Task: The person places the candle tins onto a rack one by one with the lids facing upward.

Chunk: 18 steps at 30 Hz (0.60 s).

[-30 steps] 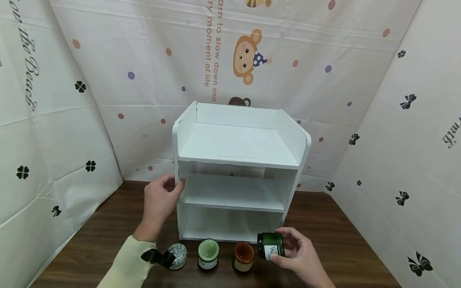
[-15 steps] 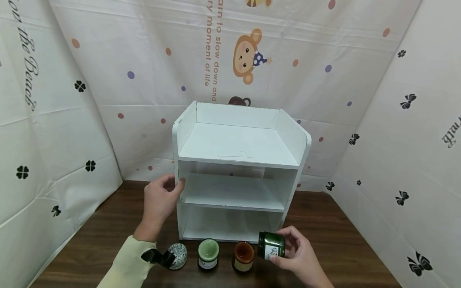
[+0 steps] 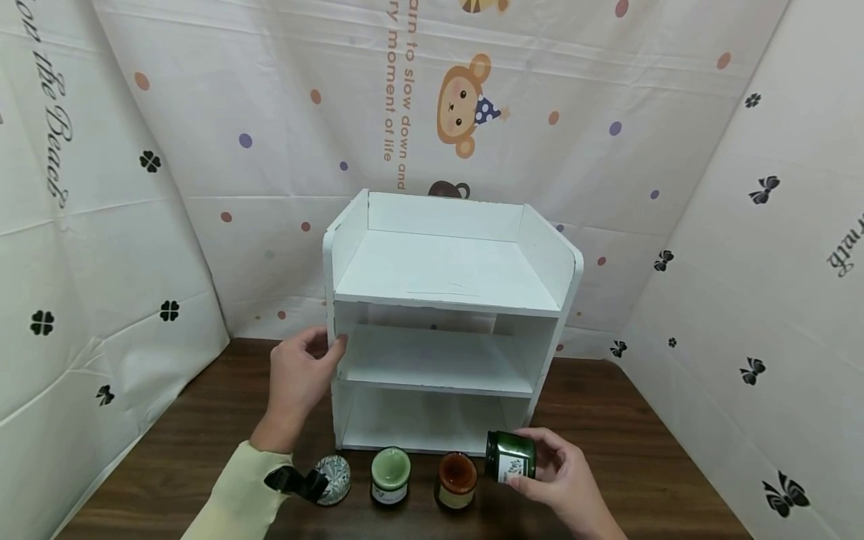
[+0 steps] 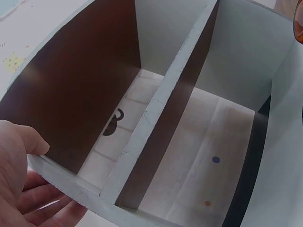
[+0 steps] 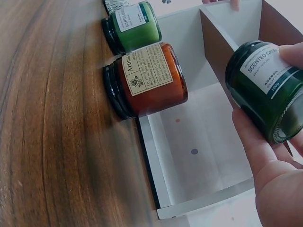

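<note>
My left hand [image 3: 300,375] grips the left side panel of a small white shelf [image 3: 445,270]. In the left wrist view its thumb lies on the inner face, the fingers [image 4: 42,196] round the outside. My right hand [image 3: 567,480] holds a dark green scented candle jar [image 3: 513,448] tipped onto its side, just in front of the shelf's lower right corner. The jar's white label [image 5: 260,66] shows in the right wrist view, with the thumb at its edge. Left of this jar, an amber candle jar [image 3: 457,480] stands upright on the table.
A light green candle jar [image 3: 390,472] and a round patterned tin [image 3: 335,480], partly behind the left wrist strap [image 3: 297,482], continue the row on the brown wooden table [image 3: 621,420]. Printed white cloth [image 3: 270,172] hangs behind and on both sides.
The dark green jar has shifted slightly up and to the right in my right hand. My left hand keeps its place on the shelf.
</note>
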Each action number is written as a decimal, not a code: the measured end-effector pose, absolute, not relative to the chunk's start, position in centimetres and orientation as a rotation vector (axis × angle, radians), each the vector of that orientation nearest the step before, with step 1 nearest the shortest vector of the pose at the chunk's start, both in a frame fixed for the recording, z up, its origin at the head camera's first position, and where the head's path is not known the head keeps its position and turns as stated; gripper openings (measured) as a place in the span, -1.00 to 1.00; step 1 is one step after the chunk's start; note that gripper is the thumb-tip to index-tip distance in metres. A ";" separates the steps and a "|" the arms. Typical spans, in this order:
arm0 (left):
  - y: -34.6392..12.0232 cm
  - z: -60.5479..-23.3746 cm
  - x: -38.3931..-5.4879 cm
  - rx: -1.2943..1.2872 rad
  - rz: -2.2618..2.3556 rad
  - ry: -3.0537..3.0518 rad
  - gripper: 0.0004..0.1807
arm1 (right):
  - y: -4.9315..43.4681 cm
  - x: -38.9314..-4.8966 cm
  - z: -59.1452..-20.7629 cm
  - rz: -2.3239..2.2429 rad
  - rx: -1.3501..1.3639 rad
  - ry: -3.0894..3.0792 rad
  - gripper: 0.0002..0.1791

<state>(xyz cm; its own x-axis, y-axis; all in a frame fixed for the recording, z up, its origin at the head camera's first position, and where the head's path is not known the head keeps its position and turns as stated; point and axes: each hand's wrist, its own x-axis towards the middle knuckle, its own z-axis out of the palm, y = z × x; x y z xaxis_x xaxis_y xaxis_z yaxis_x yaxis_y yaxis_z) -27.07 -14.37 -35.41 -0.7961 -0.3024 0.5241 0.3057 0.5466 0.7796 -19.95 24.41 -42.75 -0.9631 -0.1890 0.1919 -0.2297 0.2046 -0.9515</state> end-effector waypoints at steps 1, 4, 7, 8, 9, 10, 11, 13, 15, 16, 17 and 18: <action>-14.4 -35.4 -27.1 -0.003 -1.251 -2.155 -0.65 | 24.4 -20.0 -42.7 1.915 0.405 -2.415 -0.39; -14.3 -35.4 -27.1 -0.004 -1.249 -2.154 -0.66 | 24.4 -20.0 -42.7 1.910 0.383 -2.433 -0.40; -14.3 -35.4 -27.1 0.001 -1.249 -2.156 -0.66 | 24.4 -20.0 -42.7 1.916 0.383 -2.441 -0.39; -14.3 -35.4 -27.1 0.003 -1.249 -2.156 -0.66 | 24.4 -20.0 -42.6 1.913 0.400 -2.440 -0.40; -14.3 -35.4 -27.1 0.004 -1.248 -2.156 -0.66 | 24.4 -20.0 -42.6 1.912 0.420 -2.438 -0.40; -14.4 -35.4 -27.1 0.005 -1.247 -2.156 -0.66 | 24.4 -20.0 -42.6 1.915 0.426 -2.433 -0.40; -14.3 -35.4 -27.1 0.005 -1.246 -2.156 -0.67 | 24.3 -20.1 -42.6 1.914 0.430 -2.431 -0.40; -14.3 -35.3 -27.1 0.004 -1.240 -2.158 -0.67 | 24.3 -20.1 -42.6 1.909 0.441 -2.433 -0.40; -14.4 -35.3 -27.1 0.004 -1.233 -2.159 -0.68 | 24.2 -20.1 -42.7 1.907 0.445 -2.435 -0.40; -14.4 -35.3 -27.1 0.003 -1.230 -2.160 -0.68 | 24.2 -20.2 -42.7 1.903 0.446 -2.438 -0.40; -14.4 -35.3 -27.1 0.004 -1.228 -2.163 -0.68 | 24.1 -20.2 -42.7 1.902 0.446 -2.436 -0.39; -14.4 -35.3 -27.1 0.006 -1.226 -2.165 -0.69 | 24.1 -20.2 -42.7 1.902 0.444 -2.433 -0.39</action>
<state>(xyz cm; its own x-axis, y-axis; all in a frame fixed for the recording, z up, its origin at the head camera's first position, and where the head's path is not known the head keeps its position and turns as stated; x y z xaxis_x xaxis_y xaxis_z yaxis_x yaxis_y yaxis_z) -27.12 -14.36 -35.34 -0.7939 -0.3032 0.5270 0.2962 0.5641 0.7707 -20.18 24.09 -42.70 -0.9592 -0.2090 0.1903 -0.2351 0.2165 -0.9476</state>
